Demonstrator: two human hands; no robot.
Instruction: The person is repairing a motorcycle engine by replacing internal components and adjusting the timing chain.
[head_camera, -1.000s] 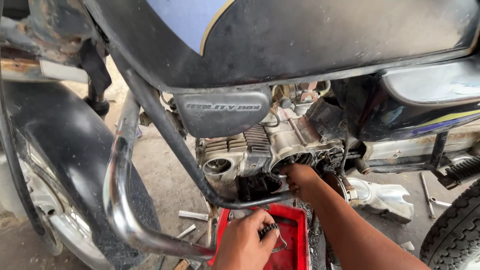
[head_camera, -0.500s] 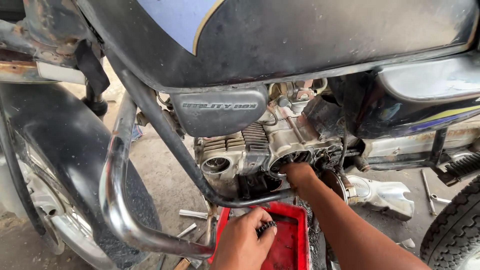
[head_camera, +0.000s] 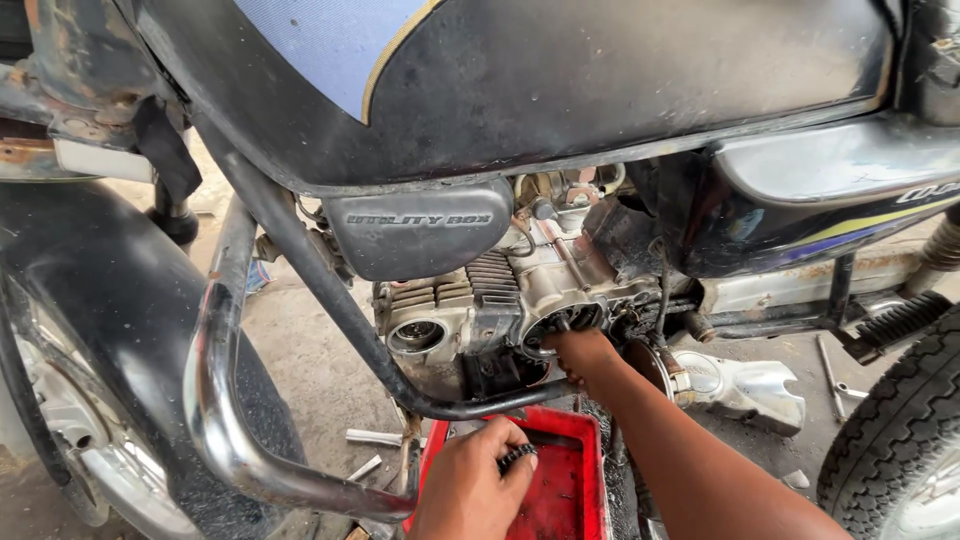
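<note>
Hands at a stripped motorcycle engine (head_camera: 500, 300)

Right hand (head_camera: 580, 355) grips a part at the engine's open side; left hand (head_camera: 470, 485) pinches a dark chain (head_camera: 517, 457), lying left-right, over a red tray (head_camera: 570, 480) on concrete floor (head_camera: 300, 350).

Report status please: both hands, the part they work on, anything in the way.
Right hand reaching into open engine case. Left hand holding small dark chain-like part over red tray. Black frame tube crosses in front of engine.

Red tray (head_camera: 590, 440), black fuel tank (head_camera: 600, 80) with pale blue panel, chrome guard bar (head_camera: 215, 380)
</note>
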